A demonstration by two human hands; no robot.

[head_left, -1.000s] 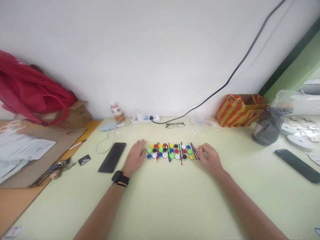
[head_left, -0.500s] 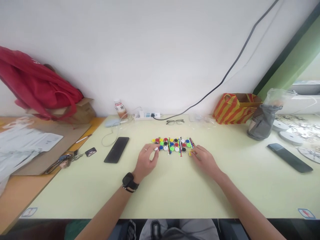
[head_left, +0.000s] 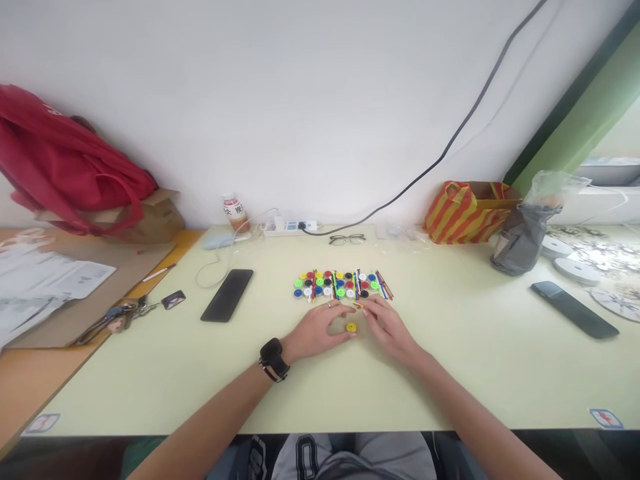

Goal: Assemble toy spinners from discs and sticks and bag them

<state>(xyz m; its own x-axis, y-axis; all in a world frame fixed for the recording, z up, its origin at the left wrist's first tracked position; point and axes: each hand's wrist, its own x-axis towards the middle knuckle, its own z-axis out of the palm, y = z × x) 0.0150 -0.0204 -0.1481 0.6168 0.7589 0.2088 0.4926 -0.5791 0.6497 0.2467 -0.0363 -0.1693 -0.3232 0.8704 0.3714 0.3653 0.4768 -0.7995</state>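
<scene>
In the head view, dark characters are showing on the bottle by the wall; one is looking like 炭, while the others are too small to read surely. The power strip beside it is carrying a blue-and-white label that is staying illegible. White lettering on the red bag is blurring. Print on the white packets at the far left is also too fine to read. Two blue-edged stickers are marking the near corners of the table, and the grey trousers below are bearing a dark figure like a 0.

The right hand is pinching a small yellow stick at its fingertips. The left hand is curving around one side of a yellow disc, which is sitting between the two hands near the left thumb; whether that hand is gripping it cannot be told.

Rows of coloured discs are lying just beyond the fingers, with bunches of thin coloured sticks resting between and beside them. A black phone is lying left of the rows, and keys are lying farther left. Glasses are resting behind the rows, near crumpled clear plastic. A striped bag and a grey bag are standing back right, and a dark slab is lying in front of them.
</scene>
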